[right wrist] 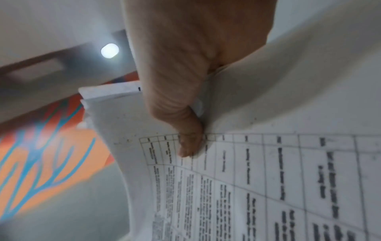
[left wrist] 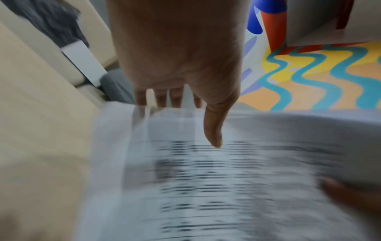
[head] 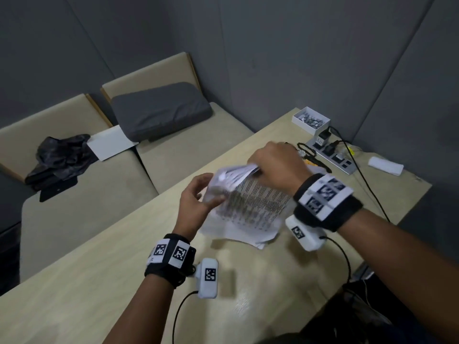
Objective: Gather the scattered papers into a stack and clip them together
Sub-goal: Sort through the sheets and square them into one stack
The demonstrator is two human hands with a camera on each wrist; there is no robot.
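Note:
A stack of printed papers (head: 250, 209) stands tilted over the wooden table (head: 124, 281), blurred by motion. My right hand (head: 258, 170) grips the stack's top edge from above; in the right wrist view its thumb (right wrist: 189, 140) presses on a sheet printed with a table (right wrist: 268, 187). My left hand (head: 205, 194) holds the left edge, thumb (left wrist: 214, 132) on the front of the papers (left wrist: 206, 187) and fingers behind them. A white box of binder clips (head: 311, 120) sits at the table's far corner, beyond the right hand.
A power strip (head: 332, 155) with plugs and cables lies behind the right hand, with a white folded cloth (head: 385, 165) to its right. A beige couch (head: 82, 207) left of the table carries a grey cushion (head: 159, 110), a black bag (head: 59, 157) and a white sheet (head: 110, 142).

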